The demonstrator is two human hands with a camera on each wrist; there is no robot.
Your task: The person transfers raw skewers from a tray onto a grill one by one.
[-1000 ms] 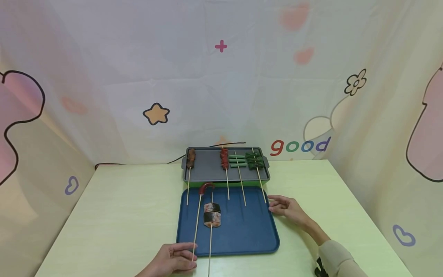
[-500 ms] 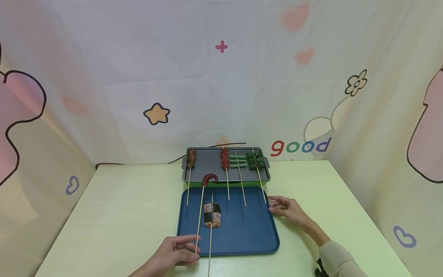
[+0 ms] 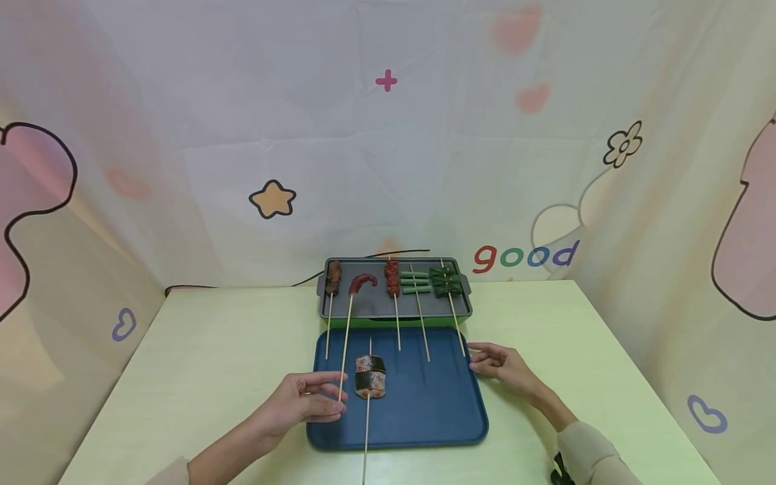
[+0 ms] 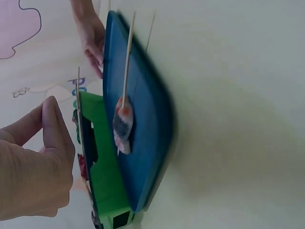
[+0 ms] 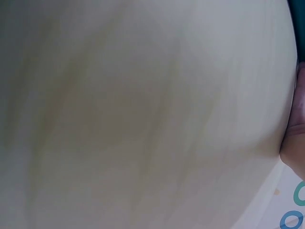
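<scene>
My left hand (image 3: 306,401) pinches the stick of a skewer (image 3: 345,343) between thumb and fingers. A dark red, curled piece resembling an octopus tentacle (image 3: 362,283) tips it and overlaps the left part of the grill plate (image 3: 364,308). In the left wrist view, that hand (image 4: 38,162) is seen with thumb and finger together. Below it lies the blue tray (image 3: 424,411), bearing a skewer of pale fish pieces with dark skin (image 3: 370,382). My right hand (image 3: 506,367) rests its relaxed fingers against the tray's right edge; the right wrist view shows only part of this hand (image 5: 296,129).
On the grill lie a brown meat skewer (image 3: 333,277) at left, a red meat skewer (image 3: 393,279), a green stalk skewer (image 3: 415,283) and a leafy green skewer (image 3: 445,281). Their sticks reach over the tray. A black cord (image 3: 309,278) runs behind along the patterned curtain (image 3: 339,168).
My left hand has moved forward with its skewer, and the curled red end has gone from over the tray to over the grill plate. My right hand has stayed at the tray's edge.
</scene>
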